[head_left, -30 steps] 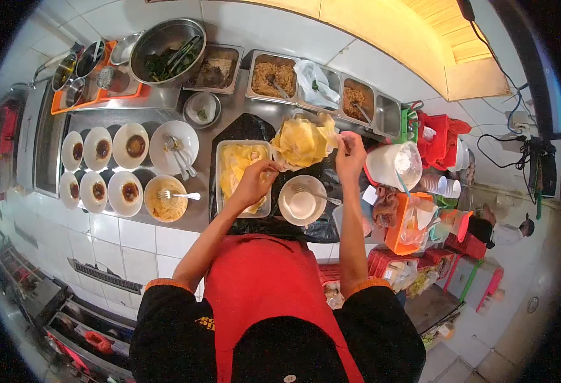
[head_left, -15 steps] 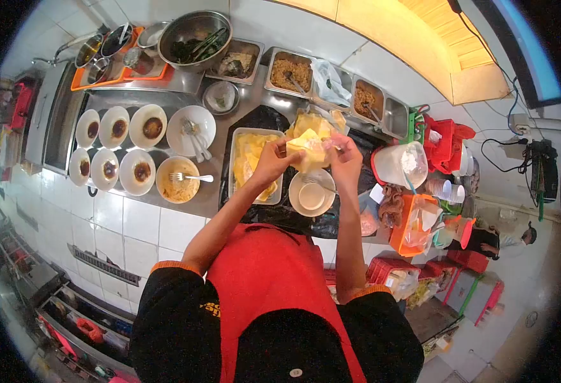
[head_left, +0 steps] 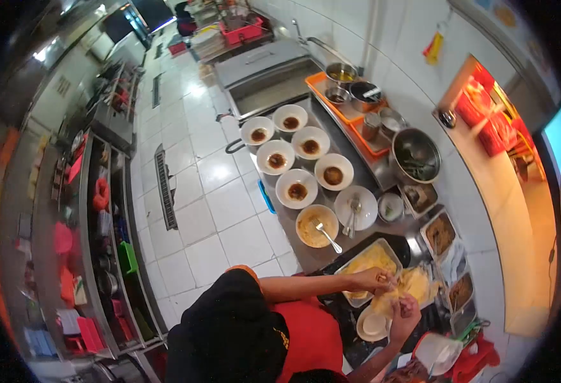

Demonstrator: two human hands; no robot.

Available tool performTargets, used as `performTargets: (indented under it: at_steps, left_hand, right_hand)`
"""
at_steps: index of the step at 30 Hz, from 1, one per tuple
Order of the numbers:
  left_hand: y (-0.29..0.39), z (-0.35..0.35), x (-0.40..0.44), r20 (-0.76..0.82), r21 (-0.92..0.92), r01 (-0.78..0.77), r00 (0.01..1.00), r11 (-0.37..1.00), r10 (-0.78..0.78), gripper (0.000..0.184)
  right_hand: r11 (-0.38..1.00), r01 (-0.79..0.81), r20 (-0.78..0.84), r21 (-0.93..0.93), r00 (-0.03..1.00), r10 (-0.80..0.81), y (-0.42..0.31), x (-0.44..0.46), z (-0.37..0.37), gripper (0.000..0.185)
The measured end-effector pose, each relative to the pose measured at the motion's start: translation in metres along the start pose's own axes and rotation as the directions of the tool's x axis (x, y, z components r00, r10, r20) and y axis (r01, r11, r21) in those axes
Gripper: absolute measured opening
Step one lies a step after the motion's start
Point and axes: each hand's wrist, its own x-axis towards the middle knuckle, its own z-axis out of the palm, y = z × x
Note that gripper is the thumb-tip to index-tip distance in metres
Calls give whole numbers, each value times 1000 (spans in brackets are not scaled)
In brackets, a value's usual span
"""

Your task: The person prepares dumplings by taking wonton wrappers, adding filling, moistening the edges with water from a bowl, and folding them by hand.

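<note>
My left hand and my right hand are close together, fingertips closed on a thin yellow wonton wrapper between them. Fingers partly cover it, and its filling cannot be made out now. Left of my hands stands a metal tray holding yellow wontons. A stack of yellow wrappers lies just beyond my hands. Below them is a pale bowl with a smaller round dish inside.
Several white bowls with dark sauce stand along the steel counter. Nearer are a bowl with a fork and a bowl with spoons. Metal food pans line the wall side. An orange tray and a sink are farther off.
My view has swung left, bringing the sink and floor into sight. The wrapper, earlier spread with pale filling showing, is now more gathered between my hands.
</note>
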Motion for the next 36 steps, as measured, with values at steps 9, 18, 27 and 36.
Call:
performTargets:
  at_steps: [9,18,27,36]
  left_hand:
    - [-8,-22,-11,39,-195,-85,995,977,94,38]
    - [-14,-32,-8,-4,-49,-91,996,995,91,40]
    - [-41,-40,-1,523,-514,423,844,746,-118,83]
    - [-39,-9,-13,-10,191,219,975,957,-221,43]
  right_hand:
    - [998,-29,113,-56,993,35,-5,2,4,36]
    - [738,365,77,-567,916,-393,-67,-3,19,23]
    - [843,349,289,-411,926,-242,-69,-17,15,31]
    - [989,-89,-52,115,994,96,43,-41,15,29]
